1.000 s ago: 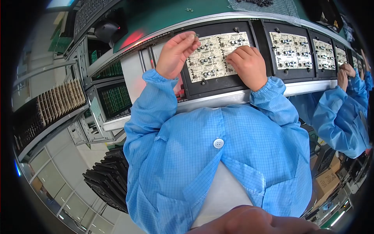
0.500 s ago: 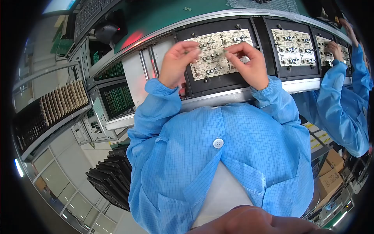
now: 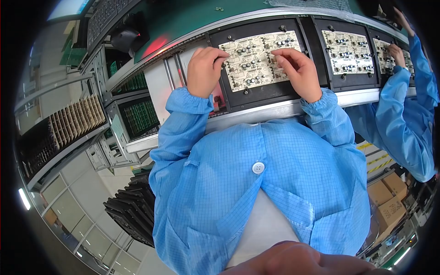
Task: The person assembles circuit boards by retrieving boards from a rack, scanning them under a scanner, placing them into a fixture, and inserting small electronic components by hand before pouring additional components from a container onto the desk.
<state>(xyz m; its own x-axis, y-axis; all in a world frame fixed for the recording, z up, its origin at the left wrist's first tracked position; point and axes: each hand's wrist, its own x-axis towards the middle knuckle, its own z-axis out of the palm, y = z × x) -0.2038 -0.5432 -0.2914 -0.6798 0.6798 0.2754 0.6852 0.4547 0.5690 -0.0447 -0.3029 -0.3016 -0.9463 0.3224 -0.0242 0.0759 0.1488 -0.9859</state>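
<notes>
A cream printed circuit board [image 3: 251, 68] with several small dark cylindrical components lies in a black carrier frame [image 3: 270, 95] on the conveyor in front of me. At the board's left edge is my left hand [image 3: 205, 72], thumb and fingers pinched together; whatever is between them is hidden. My right hand [image 3: 300, 73] is over the board's right part, its thumb and index finger closed in a pinch. I cannot make out anything in that pinch, nor whether either hand touches the board.
A second carrier with a board [image 3: 349, 52] sits to the right. Beyond it, another person's hand [image 3: 397, 56] is over a further board. A black scanner-like device [image 3: 126, 39] stands at the left back. Racks of boards [image 3: 78, 120] are at left, a metal rail [image 3: 261, 114] along the front.
My hands have moved apart: the left slightly left to the board's edge, the right slightly right. The board shows more fully between them. Both hands keep pinched fingers.
</notes>
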